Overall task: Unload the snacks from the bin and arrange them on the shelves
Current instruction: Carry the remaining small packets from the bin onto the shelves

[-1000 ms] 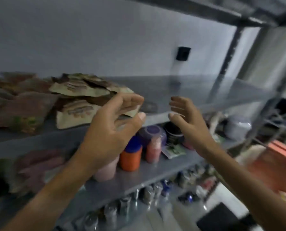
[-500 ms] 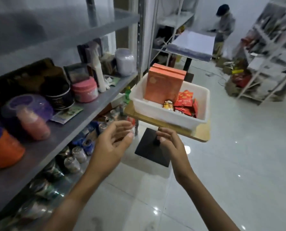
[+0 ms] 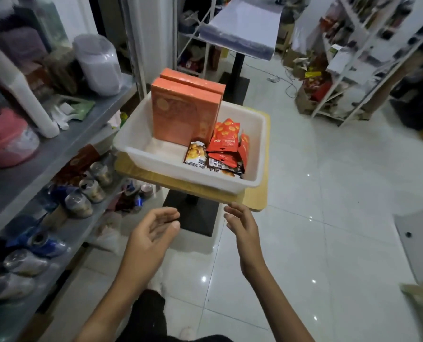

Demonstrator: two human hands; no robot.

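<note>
A white plastic bin (image 3: 156,161) stands on a small wooden stand table (image 3: 254,198) in front of me. Two orange boxes (image 3: 183,112) stand upright in its back left part. Red snack packets (image 3: 226,137) and a yellow-and-white packet (image 3: 195,154) lie in its right front corner. My left hand (image 3: 153,233) hovers below the bin's near edge, palm turned inward, fingers relaxed and holding nothing. My right hand (image 3: 242,225) is beside it, just under the table's front edge, fingers loosely extended and also holding nothing.
Grey metal shelves (image 3: 57,149) run along the left, holding a pink tub (image 3: 5,139), a clear jar (image 3: 99,65), bottles and cans. Behind the bin stands a second stand with a white top (image 3: 242,25). White racks (image 3: 353,70) fill the far right across a glossy tiled floor.
My view swung from the upper shelf with brown packets down and right to the bin. Both hands dropped from the shelf edge and now sit in front of the bin, still holding nothing.
</note>
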